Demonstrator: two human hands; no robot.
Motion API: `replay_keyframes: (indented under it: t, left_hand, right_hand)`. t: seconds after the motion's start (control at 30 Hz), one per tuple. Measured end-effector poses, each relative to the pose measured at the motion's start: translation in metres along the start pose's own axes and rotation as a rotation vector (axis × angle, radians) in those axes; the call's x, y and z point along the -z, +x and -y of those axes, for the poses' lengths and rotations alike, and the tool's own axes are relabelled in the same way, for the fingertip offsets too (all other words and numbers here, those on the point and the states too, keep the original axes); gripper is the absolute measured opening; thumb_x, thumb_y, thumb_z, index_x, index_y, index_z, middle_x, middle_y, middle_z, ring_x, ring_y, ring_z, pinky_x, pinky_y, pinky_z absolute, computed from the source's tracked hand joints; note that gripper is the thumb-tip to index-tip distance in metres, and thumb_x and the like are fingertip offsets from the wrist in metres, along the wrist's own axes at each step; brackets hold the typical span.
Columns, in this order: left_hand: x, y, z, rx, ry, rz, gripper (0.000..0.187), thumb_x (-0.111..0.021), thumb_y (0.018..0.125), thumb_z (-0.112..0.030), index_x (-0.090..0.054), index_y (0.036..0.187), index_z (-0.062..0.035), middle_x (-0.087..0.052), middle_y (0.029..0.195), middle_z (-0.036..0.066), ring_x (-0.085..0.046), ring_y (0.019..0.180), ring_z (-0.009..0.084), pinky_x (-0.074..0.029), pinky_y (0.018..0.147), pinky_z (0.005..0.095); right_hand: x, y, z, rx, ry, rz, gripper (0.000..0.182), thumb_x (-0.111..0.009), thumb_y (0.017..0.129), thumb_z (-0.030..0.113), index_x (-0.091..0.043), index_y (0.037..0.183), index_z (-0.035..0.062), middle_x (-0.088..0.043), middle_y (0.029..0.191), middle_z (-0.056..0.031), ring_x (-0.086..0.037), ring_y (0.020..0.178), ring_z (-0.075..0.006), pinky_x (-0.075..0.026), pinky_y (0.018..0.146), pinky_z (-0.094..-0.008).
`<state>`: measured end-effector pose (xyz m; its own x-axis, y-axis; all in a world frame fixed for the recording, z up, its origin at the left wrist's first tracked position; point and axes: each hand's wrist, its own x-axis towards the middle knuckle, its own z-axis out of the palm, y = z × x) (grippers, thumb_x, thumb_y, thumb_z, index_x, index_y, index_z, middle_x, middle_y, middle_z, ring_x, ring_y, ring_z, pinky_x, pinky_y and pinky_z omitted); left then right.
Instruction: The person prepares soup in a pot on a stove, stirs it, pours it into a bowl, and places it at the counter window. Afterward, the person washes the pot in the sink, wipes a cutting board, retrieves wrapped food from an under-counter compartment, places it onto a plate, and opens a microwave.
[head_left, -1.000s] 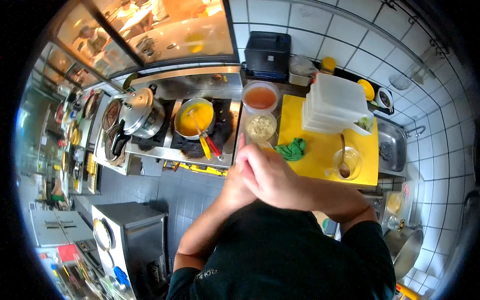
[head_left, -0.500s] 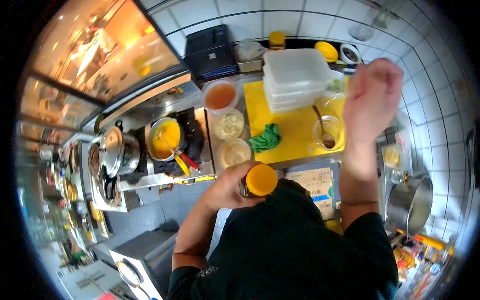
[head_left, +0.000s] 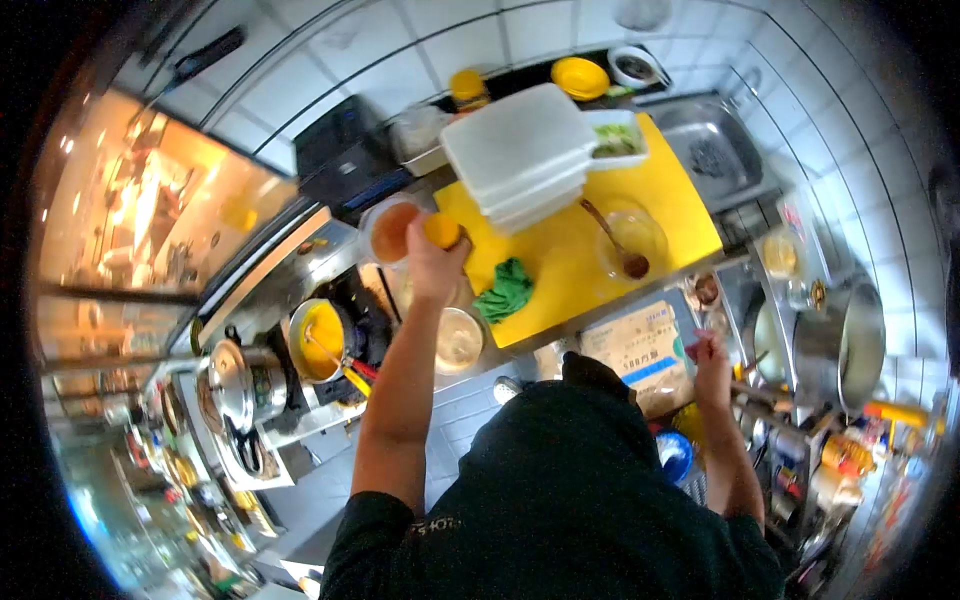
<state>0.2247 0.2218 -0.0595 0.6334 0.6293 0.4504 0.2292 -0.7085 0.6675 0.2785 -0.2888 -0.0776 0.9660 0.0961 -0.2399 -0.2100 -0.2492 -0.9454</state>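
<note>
My left hand [head_left: 437,275] is wrapped round a jar with a yellow lid [head_left: 442,231], held out over the row of tubs. Beneath and beside it are a tub of orange-red liquid [head_left: 391,232] and a tub of pale beige contents [head_left: 459,341]; a third tub is mostly hidden by my arm. A crumpled green cloth [head_left: 507,291] lies on the yellow board [head_left: 560,270] to the right. My right hand [head_left: 711,368] hangs low in front of the counter, near a printed cardboard box [head_left: 637,340]. Its fingers are blurred and bent, and I see nothing clearly in them.
Stacked white containers [head_left: 520,145] stand on the board, with a clear bowl [head_left: 650,243] and a wooden spoon [head_left: 616,240] resting in it. A sink [head_left: 705,150] is at the right. On the stove at left sit a pan of yellow liquid [head_left: 323,338] and a lidded pot [head_left: 245,385].
My left hand has carried the yellow-lidded jar from in front of my chest forward over the tubs. My right hand has dropped from above the board to below the counter edge. The view has turned.
</note>
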Motion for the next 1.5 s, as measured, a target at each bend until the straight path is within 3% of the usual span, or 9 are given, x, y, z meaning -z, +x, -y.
replay_keyframes:
  t: [0.27,0.47,0.8,0.87,1.0,1.07,1.2,1.27,1.5]
  left_hand:
    - [-0.109,0.061,0.115,0.158,0.484,0.364,0.062,-0.084,0.071,-0.031,-0.057,0.120,-0.0036,-0.061,0.110,0.013,-0.058,0.099,0.0294,-0.048,0.087,0.0460]
    - [-0.108,0.088,0.128,0.116,0.512,0.323,0.066,-0.079,0.077,-0.029,-0.051,0.131,-0.0017,-0.059,0.125,0.018,-0.057,0.111,0.0320,-0.045,0.095,0.0473]
    - [-0.009,0.000,0.005,-0.044,-0.018,0.239,0.060,-0.063,0.090,-0.007,-0.039,0.145,-0.0015,-0.050,0.140,0.021,-0.050,0.126,0.0337,-0.045,0.105,0.0444]
    - [0.022,-0.042,-0.027,-0.316,0.008,0.265,0.065,-0.065,0.089,-0.004,-0.037,0.148,-0.0014,-0.042,0.148,0.020,-0.042,0.137,0.0349,-0.041,0.111,0.0439]
    - [0.075,-0.122,-0.048,-0.128,-0.152,0.293,0.072,-0.072,0.082,-0.003,-0.039,0.145,0.0019,-0.041,0.150,0.022,-0.040,0.139,0.0376,-0.039,0.113,0.0451]
    - [0.105,-0.156,-0.044,-0.229,0.126,0.324,0.066,-0.071,0.082,-0.002,-0.042,0.142,0.0034,-0.050,0.140,0.024,-0.048,0.132,0.0375,-0.043,0.108,0.0453]
    - [0.150,-0.218,-0.031,0.130,0.004,0.304,0.061,-0.070,0.082,-0.001,-0.046,0.138,0.0050,-0.057,0.129,0.025,-0.059,0.114,0.0393,-0.049,0.099,0.0423]
    - [0.171,-0.246,-0.011,0.196,0.050,0.249,0.059,-0.069,0.083,0.000,-0.048,0.138,0.0048,-0.057,0.128,0.026,-0.060,0.114,0.0383,-0.051,0.096,0.0415]
    - [0.233,-0.249,0.033,0.292,0.434,-0.061,0.067,-0.063,0.081,0.002,-0.041,0.144,0.0025,-0.044,0.140,0.028,-0.042,0.128,0.0480,-0.035,0.110,0.0517]
  right_hand:
    - [0.133,-0.144,-0.219,-0.516,-0.931,-0.512,0.023,-0.061,0.090,0.026,-0.074,0.103,0.0124,-0.073,0.093,-0.0157,-0.072,0.089,-0.0322,-0.055,0.081,-0.0415]
    - [0.176,-0.254,-0.261,-0.705,-0.746,-0.849,0.016,-0.065,0.086,0.021,-0.077,0.096,0.0161,-0.075,0.094,-0.0125,-0.073,0.089,-0.0305,-0.056,0.082,-0.0410]
    - [0.258,-0.266,-0.390,-1.111,-0.951,-0.699,0.044,-0.063,0.090,0.038,-0.064,0.122,0.0084,-0.072,0.108,-0.0168,-0.071,0.099,-0.0344,-0.058,0.088,-0.0456]
    - [0.238,-0.237,-0.394,-0.933,-1.034,-1.068,0.051,-0.062,0.090,0.031,-0.055,0.131,0.0030,-0.067,0.118,-0.0194,-0.067,0.107,-0.0373,-0.056,0.092,-0.0457]
    - [0.177,-0.162,-0.357,-0.763,-0.963,-0.728,0.043,-0.056,0.091,0.024,-0.058,0.130,0.0062,-0.057,0.133,-0.0228,-0.063,0.112,-0.0363,-0.054,0.092,-0.0484]
    - [0.131,-0.119,-0.336,-0.479,-1.744,0.255,0.040,-0.050,0.096,0.035,-0.070,0.116,0.0069,-0.064,0.123,-0.0169,-0.067,0.101,-0.0259,-0.052,0.085,-0.0430]
    - [0.018,-0.061,-0.322,0.084,-0.994,0.161,0.044,-0.062,0.092,0.035,-0.065,0.122,0.0023,-0.068,0.112,-0.0189,-0.066,0.103,-0.0304,-0.054,0.086,-0.0419]
    - [-0.042,-0.052,-0.210,-0.270,-0.644,0.399,0.055,-0.069,0.089,0.036,-0.060,0.130,0.0020,-0.067,0.117,-0.0217,-0.066,0.103,-0.0326,-0.053,0.090,-0.0434]
    - [-0.112,-0.017,-0.154,-0.020,-0.758,0.835,0.056,-0.069,0.092,0.031,-0.054,0.136,0.0005,-0.065,0.127,-0.0216,-0.069,0.105,-0.0342,-0.053,0.092,-0.0413]
